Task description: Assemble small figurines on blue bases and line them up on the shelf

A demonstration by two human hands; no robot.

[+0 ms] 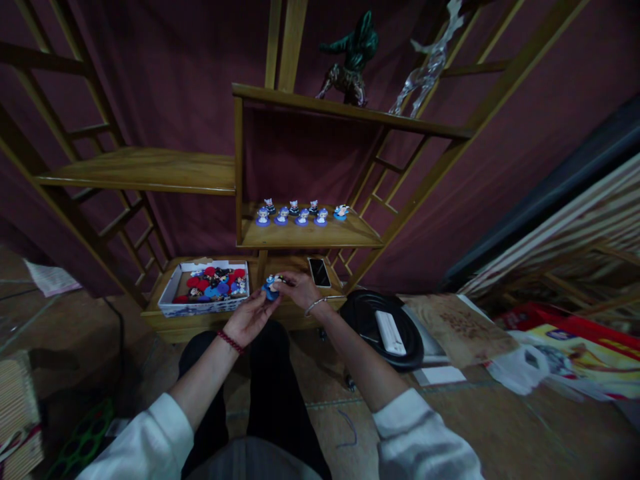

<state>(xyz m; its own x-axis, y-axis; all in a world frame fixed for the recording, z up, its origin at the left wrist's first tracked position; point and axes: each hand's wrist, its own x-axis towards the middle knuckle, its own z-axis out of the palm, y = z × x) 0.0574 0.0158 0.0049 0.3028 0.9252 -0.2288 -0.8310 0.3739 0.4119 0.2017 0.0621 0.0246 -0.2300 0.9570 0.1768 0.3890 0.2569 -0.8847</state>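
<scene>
Between my two hands, in front of the low shelf, is a small blue figurine. My left hand has its fingers around the base from the left. My right hand pinches the figurine from the right side. Just left of them stands a white box filled with jumbled red, blue and black figurines. On the shelf above, several purple-based figurines line up in front of a row of dark-based ones. A blue-based figurine stands at the right end.
A phone lies on the low shelf, right of my hands. Higher up stand a dark green statue and a clear deer figure. A coiled black hose, a white power strip and a plastic bag are on the floor.
</scene>
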